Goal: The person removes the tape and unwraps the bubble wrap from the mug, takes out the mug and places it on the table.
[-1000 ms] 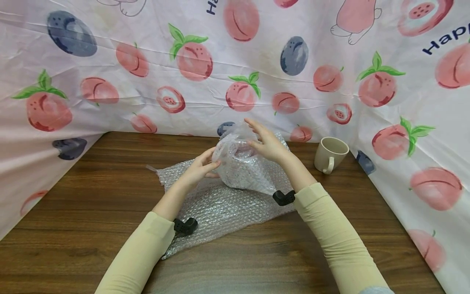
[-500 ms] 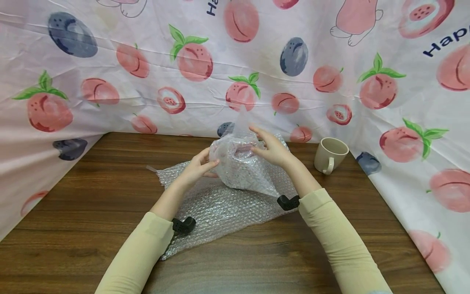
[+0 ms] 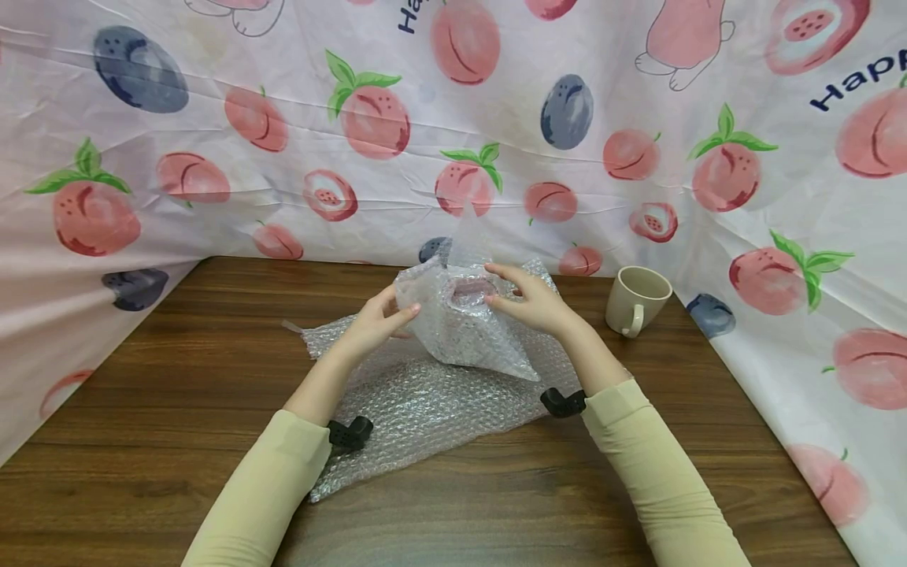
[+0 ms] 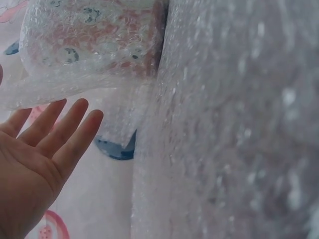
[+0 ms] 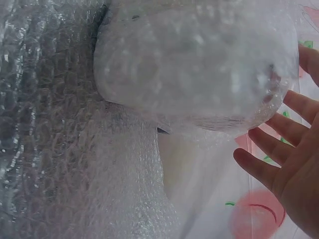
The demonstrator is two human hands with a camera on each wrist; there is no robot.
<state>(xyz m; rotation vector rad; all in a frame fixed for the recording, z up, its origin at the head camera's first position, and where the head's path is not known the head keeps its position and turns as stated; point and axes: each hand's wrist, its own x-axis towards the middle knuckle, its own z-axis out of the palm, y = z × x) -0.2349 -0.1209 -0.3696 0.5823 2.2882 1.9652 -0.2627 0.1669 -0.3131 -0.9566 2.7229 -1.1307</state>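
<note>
A cup-shaped thing wrapped in bubble wrap (image 3: 464,335) sits mid-table, with its opening at the top. Through the film, the left wrist view shows a pink and white side with dark marks (image 4: 94,40). My left hand (image 3: 370,324) rests against the wrap's left side, thumb in front and fingers behind, fairly straight in the left wrist view. On the other side, my right hand (image 3: 534,303) touches the wrap near the top with spread fingers (image 5: 279,144). A flat bubble wrap sheet (image 3: 425,413) lies beneath. Loose film stands up behind the opening.
A beige mug (image 3: 638,301) stands at the back right, its handle towards me. The dark wooden table (image 3: 177,378) extends to both sides. A fruit-printed cloth (image 3: 269,189) encloses the back and sides.
My right hand has moved slightly down and right, and its fingers have lowered to the opening. My left hand has shifted a little left, spreading the film there outward. The mug has stayed put.
</note>
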